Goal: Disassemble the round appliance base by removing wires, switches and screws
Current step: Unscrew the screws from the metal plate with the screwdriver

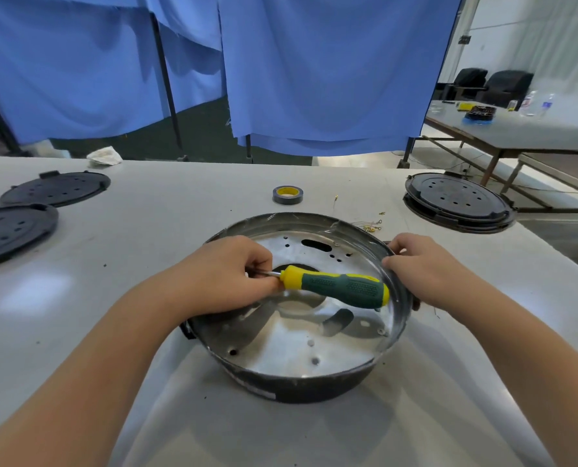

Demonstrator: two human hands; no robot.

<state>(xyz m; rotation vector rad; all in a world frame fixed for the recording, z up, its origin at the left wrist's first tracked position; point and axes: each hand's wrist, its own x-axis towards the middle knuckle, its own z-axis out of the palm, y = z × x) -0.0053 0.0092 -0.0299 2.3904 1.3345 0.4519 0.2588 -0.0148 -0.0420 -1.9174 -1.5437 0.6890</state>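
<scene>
The round appliance base (301, 379) sits on the white table in front of me, a shallow metal dish with a dark outer wall and a perforated shiny floor. My left hand (227, 278) reaches over its left side and pinches the metal shaft of a green-and-yellow screwdriver (338, 286), which lies level across the dish with its handle pointing right. The screwdriver's tip is hidden in my fingers. My right hand (425, 267) grips the base's right rim. Loose thin wires with brass terminals (370, 225) lie on the table just behind the base.
A roll of grey tape (287, 194) stands behind the base. Two black perforated discs (56, 188) (9, 230) lie at the left, and a stack of black discs (457, 200) at the right. Blue curtains hang beyond the table's far edge.
</scene>
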